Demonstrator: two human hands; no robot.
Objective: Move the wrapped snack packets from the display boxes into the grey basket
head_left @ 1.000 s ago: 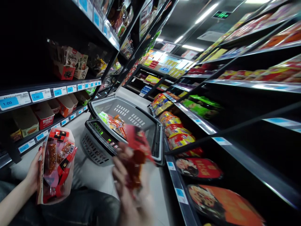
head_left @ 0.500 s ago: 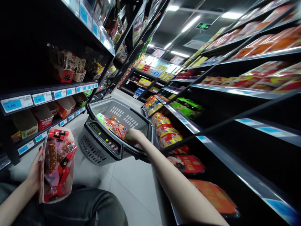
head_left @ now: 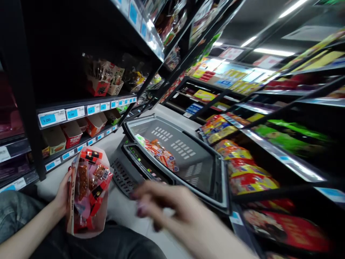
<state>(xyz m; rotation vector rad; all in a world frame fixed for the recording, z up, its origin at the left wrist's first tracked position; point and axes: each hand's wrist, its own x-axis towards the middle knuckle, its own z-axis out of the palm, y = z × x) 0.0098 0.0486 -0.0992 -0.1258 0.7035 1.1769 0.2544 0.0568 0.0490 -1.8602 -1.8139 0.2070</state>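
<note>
My left hand (head_left: 63, 190) grips the side of an open cardboard display box (head_left: 70, 212), tilted toward me above my lap. Inside it lie several red and clear snack packets (head_left: 94, 187). My right hand (head_left: 172, 205) is in the air in front of the shopping basket, blurred by motion, with its fingers apart and nothing visible in them. The grey shopping basket (head_left: 207, 176) stands on the floor just beyond it. A heap of orange-and-white snack packets (head_left: 161, 154) and a green-and-white packet (head_left: 140, 139) lie at the basket's left side.
On the left, a shelf with price labels (head_left: 75, 112) holds boxed snacks (head_left: 101, 81), with open cardboard boxes (head_left: 72, 135) below. Bagged noodles (head_left: 250, 176) and a red package (head_left: 293, 230) line the right shelf. My legs (head_left: 129, 244) are bent beneath the display box.
My right hand has come out of the basket and back toward me, its fingers now apart. My left hand still holds the display box. The view has turned right.
</note>
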